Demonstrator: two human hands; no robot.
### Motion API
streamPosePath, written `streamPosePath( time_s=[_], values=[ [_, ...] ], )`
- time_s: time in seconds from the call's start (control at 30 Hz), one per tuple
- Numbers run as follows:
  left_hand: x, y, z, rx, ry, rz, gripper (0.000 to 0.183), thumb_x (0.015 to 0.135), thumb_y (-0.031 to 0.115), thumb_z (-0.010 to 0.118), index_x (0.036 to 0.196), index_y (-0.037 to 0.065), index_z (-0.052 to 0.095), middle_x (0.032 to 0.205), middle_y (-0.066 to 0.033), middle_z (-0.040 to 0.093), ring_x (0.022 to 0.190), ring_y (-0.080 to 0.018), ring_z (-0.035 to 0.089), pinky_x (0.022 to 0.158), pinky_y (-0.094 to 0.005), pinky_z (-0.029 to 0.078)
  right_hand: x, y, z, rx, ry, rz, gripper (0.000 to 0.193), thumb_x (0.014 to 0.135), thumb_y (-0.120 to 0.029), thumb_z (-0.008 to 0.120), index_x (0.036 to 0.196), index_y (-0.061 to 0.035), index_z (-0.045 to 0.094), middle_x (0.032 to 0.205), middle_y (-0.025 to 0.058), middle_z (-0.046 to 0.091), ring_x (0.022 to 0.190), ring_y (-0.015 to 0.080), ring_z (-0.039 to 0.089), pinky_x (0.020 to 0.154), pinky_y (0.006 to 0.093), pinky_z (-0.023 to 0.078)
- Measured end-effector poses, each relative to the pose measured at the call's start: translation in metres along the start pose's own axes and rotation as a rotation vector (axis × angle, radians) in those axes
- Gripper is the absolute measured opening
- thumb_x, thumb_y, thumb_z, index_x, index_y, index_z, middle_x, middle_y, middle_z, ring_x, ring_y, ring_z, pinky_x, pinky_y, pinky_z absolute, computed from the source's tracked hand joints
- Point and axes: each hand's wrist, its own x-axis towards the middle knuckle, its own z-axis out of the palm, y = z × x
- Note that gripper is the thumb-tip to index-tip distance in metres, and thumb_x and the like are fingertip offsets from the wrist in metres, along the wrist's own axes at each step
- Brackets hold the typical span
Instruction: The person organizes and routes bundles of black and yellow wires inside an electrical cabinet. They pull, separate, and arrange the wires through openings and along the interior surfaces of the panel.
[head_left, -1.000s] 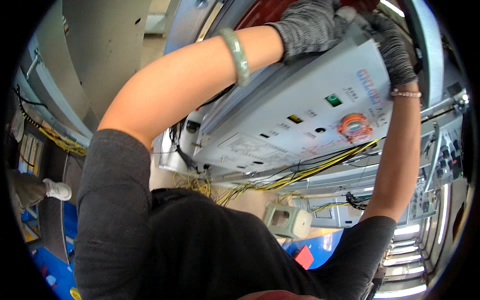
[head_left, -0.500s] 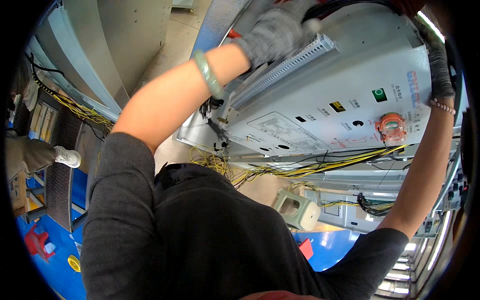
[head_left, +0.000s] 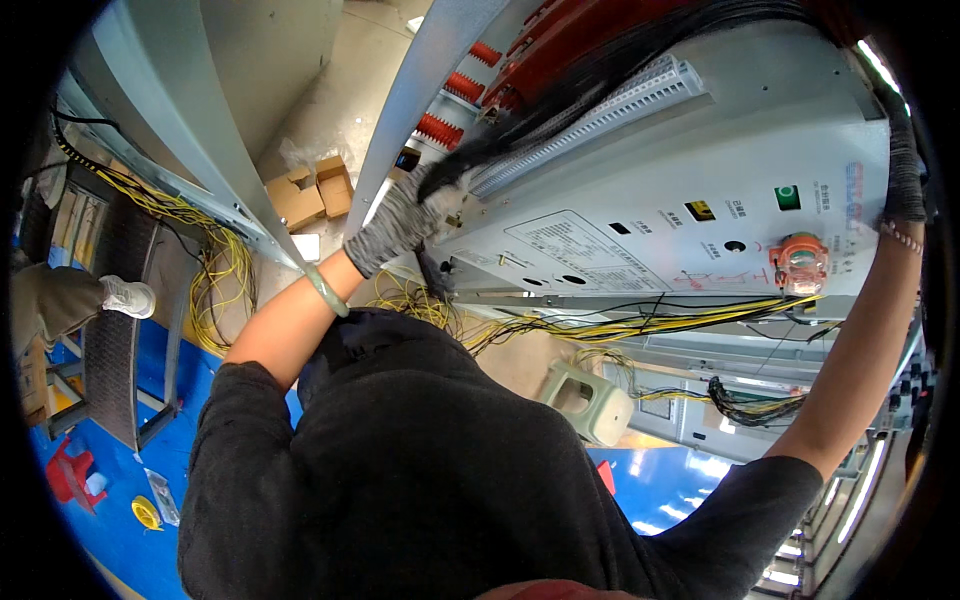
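My left hand [head_left: 408, 222], in a grey knit glove, is closed around a thick bundle of black wires [head_left: 560, 115] at its lower left end. The bundle runs up and right along a slotted grey wiring duct [head_left: 590, 125]. Beside it stands a light grey switchgear panel [head_left: 610, 210] with small indicator windows and an orange-rimmed round cover [head_left: 800, 262]. My right hand [head_left: 903, 165], gloved too, is up at the panel's right end; its fingers are hidden at the dark rim.
Red ribbed insulators [head_left: 440, 130] line the cabinet's inside beyond the wires. Yellow and black cables [head_left: 600, 335] hang below the panel. A pale green stool [head_left: 590, 403] stands on the floor, with cardboard boxes [head_left: 310, 192] at the left. A person's shoe [head_left: 128, 297] rests near a metal step [head_left: 115, 330].
My left hand has come down and left from the duct's upper part to the wire bundle's lower end, uncovering the insulators. My right hand stays at the panel's right end.
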Motion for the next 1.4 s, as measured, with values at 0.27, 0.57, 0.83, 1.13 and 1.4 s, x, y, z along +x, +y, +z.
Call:
streamPosePath(
  time_s=[0.27,0.57,0.83,1.13,1.4],
  values=[
    [0.04,-0.019,0.019,0.992,-0.026,0.12,0.053,0.086,0.034,0.051,0.123,-0.002,0.04,0.081,-0.0203,0.064,0.075,-0.035,0.062,0.07,-0.0436,0.049,0.012,0.014,-0.022,0.002,-0.118,0.017,0.043,0.087,-0.026,0.054,0.124,-0.0053,0.051,0.12,0.0108,0.056,0.108,0.025,0.05,0.096,0.0337,0.034],
    [0.034,-0.033,0.028,1.009,0.025,0.136,0.058,0.084,0.028,0.052,0.13,-0.002,0.032,0.091,-0.0243,0.061,0.082,-0.0355,0.061,0.074,-0.0419,0.048,0.006,0.035,-0.028,-0.985,0.259,-0.541,0.033,0.086,-0.025,0.058,0.11,-0.0037,0.061,0.103,0.0153,0.062,0.094,0.0272,0.058,0.088,0.0351,0.045],
    [0.002,0.098,0.017,0.754,0.211,0.678,0.084,0.07,0.04,0.072,0.132,-0.002,0.034,0.13,-0.0241,0.041,0.122,-0.0382,0.038,0.102,-0.0426,0.033,-0.018,0.001,0.002,-0.894,0.24,-0.476,0.03,0.083,-0.03,0.059,0.099,-0.0065,0.067,0.092,0.0182,0.065,0.083,0.0325,0.063,0.082,0.036,0.047],
    [0.094,0.357,0.115,0.748,0.191,1.358,0.035,0.087,0.021,0.055,0.119,0.005,0.055,0.113,-0.0167,0.057,0.105,-0.0281,0.055,0.094,-0.0356,0.042,-0.028,0.005,-0.006,-0.882,0.238,-0.428,0.033,0.081,-0.036,0.058,0.099,-0.01,0.068,0.097,0.0151,0.065,0.09,0.0298,0.062,0.084,0.0372,0.047],
    [0.113,0.422,0.17,1.003,-0.387,0.871,0.039,0.088,0.03,0.057,0.122,0.011,0.055,0.118,-0.0126,0.057,0.11,-0.0226,0.054,0.098,-0.0346,0.04,-0.162,0.048,-0.099,-0.703,0.695,-0.301,0.028,0.088,-0.029,0.053,0.104,-0.0095,0.066,0.089,0.0128,0.067,0.08,0.023,0.065,0.078,0.0347,0.05]
  ],
)
